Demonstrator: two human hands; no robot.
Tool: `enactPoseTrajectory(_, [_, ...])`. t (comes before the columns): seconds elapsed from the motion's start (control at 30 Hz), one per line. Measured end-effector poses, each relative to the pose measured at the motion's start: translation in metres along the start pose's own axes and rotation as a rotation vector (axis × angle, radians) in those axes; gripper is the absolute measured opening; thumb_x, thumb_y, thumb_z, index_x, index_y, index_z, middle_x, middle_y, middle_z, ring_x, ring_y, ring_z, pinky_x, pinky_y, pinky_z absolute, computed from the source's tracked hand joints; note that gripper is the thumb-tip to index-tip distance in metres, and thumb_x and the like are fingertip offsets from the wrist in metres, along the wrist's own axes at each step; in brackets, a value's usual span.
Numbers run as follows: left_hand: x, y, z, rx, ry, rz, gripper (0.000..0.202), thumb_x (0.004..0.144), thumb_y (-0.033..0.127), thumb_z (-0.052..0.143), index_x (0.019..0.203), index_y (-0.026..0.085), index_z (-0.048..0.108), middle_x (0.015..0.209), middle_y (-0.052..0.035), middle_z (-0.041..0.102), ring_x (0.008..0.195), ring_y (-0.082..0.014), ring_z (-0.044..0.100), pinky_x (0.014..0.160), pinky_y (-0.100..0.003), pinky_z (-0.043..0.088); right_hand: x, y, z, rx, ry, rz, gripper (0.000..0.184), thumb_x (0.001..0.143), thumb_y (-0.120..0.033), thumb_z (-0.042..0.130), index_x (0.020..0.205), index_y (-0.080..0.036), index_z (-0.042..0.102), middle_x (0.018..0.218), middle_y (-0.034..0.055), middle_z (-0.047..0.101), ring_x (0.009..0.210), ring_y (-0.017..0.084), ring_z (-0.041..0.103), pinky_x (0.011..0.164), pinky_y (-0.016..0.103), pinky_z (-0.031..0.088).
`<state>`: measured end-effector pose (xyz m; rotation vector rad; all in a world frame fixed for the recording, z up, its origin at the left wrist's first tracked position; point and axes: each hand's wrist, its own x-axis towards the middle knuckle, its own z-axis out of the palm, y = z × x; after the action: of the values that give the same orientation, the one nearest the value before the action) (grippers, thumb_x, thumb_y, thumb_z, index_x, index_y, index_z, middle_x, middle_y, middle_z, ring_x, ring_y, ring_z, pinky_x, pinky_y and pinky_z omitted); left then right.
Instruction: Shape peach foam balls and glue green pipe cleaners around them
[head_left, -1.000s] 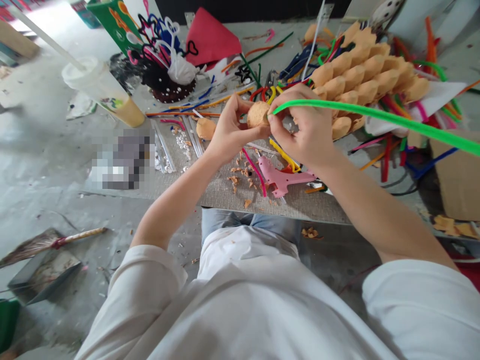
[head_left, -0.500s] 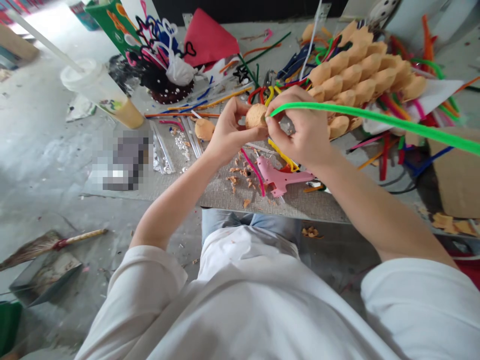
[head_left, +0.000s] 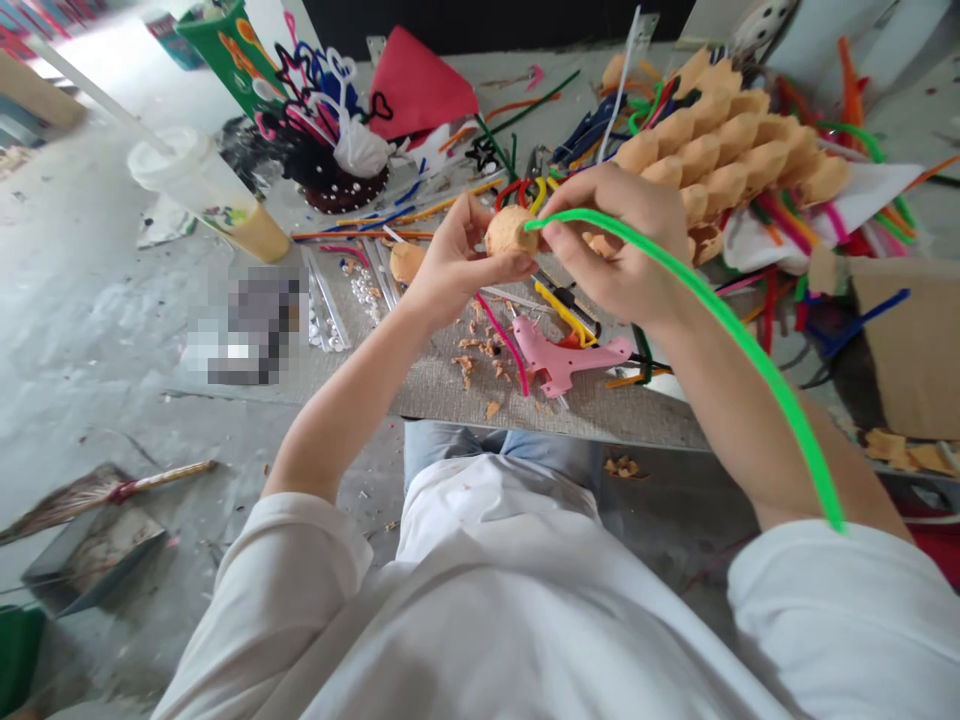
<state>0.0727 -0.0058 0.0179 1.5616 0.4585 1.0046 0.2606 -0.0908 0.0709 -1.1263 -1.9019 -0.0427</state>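
My left hand [head_left: 465,250] grips a tan foam ball [head_left: 510,232] between fingers and thumb. My right hand [head_left: 619,235] pinches a bright green pipe cleaner [head_left: 724,330] near its end, and that end touches the ball. The rest of the pipe cleaner curves down across my right forearm. A second tan foam ball [head_left: 407,262] lies on the mat just left of my left hand. Yellow-handled scissors [head_left: 564,312] and a pink plastic glue gun [head_left: 559,358] lie below my right hand. Tan foam crumbs [head_left: 472,360] are scattered below my left wrist.
A grey woven mat [head_left: 442,385] covers the table edge over my lap. Behind my hands are stacked tan foam pieces [head_left: 720,140] and tangled coloured pipe cleaners [head_left: 772,215]. A plastic cup [head_left: 206,190] stands left, a cardboard box [head_left: 904,340] right, and a broom [head_left: 90,495] lies on the floor.
The green pipe cleaner has swung from pointing right to curving down over my right forearm. My right hand has shifted slightly up and right. The ball stays in my left hand.
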Motion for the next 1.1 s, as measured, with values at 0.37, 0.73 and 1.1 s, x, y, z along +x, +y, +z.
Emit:
enactPoseTrajectory(0.37, [0.0013, 0.0003, -0.0040, -0.043, -0.096, -0.050, 0.071, 0.060, 0.060, 0.093, 0.091, 0.025, 0.039, 0.093, 0.0029, 0.067, 0.084, -0.0155, 0.075, 0.075, -0.036, 0.068, 0.0011, -0.0004, -0.0073, -0.061, 0.011, -0.090, 0.029, 0.101, -0.053, 0.048, 0.091, -0.030, 0.062, 0.086, 0.0014, 0.076, 0.077, 0.021, 0.073, 0.076, 0.037, 0.060])
enactPoseTrajectory(0.73, [-0.0006, 0.0026, -0.0025, -0.062, -0.093, -0.081, 0.072, 0.057, 0.061, 0.095, 0.091, 0.024, 0.043, 0.092, 0.0023, 0.065, 0.078, -0.0141, 0.073, 0.071, -0.034, 0.068, 0.0012, -0.0048, -0.0080, -0.053, -0.069, -0.074, 0.031, 0.104, -0.054, 0.042, 0.089, -0.031, 0.059, 0.096, 0.0058, 0.077, 0.094, 0.022, 0.073, 0.089, 0.039, 0.060])
enactPoseTrajectory(1.1, [-0.0017, 0.0001, -0.0008, -0.051, -0.098, -0.050, 0.070, 0.060, 0.061, 0.094, 0.092, 0.023, 0.044, 0.093, 0.0033, 0.064, 0.079, -0.0125, 0.073, 0.074, -0.035, 0.069, -0.0054, 0.0026, -0.0009, -0.181, -0.125, -0.102, 0.026, 0.104, -0.042, 0.041, 0.098, -0.031, 0.063, 0.101, 0.0066, 0.076, 0.100, 0.024, 0.073, 0.090, 0.041, 0.062])
